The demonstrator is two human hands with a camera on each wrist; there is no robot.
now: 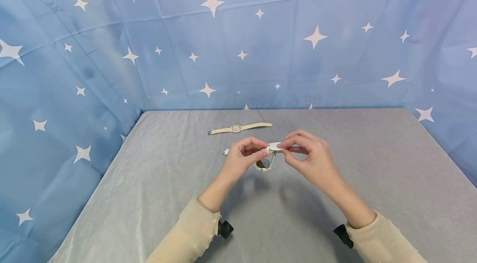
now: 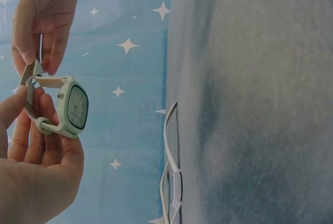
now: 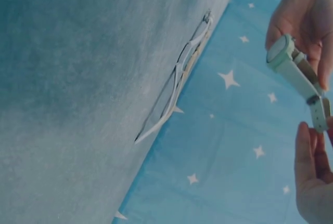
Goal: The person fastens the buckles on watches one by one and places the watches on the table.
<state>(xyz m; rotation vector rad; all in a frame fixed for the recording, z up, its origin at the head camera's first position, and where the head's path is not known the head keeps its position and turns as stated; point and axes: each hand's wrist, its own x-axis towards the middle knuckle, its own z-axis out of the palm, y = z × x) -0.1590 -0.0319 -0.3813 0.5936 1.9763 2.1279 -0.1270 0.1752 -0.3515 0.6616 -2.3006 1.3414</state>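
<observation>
A pale green wristwatch (image 1: 263,166) with a rounded square case is held above the table, its strap bent into a loop. My left hand (image 1: 240,157) pinches the strap near the buckle between thumb and fingers. The free end of the strap is pinched by my right hand (image 1: 313,159). In the left wrist view the strap end passes through the metal buckle (image 2: 34,82), and the watch face (image 2: 78,107) points sideways. The right wrist view shows the strap (image 3: 299,78) stretched between both hands. Whether the buckle's pin sits in a hole cannot be made out.
A beige wristwatch (image 1: 236,128) lies stretched out on the grey cloth-covered table (image 1: 167,196), beyond my hands. Nearer, a white watch (image 1: 226,152) is mostly hidden behind my left hand. Blue star-patterned cloth (image 1: 261,68) hangs at the back and sides.
</observation>
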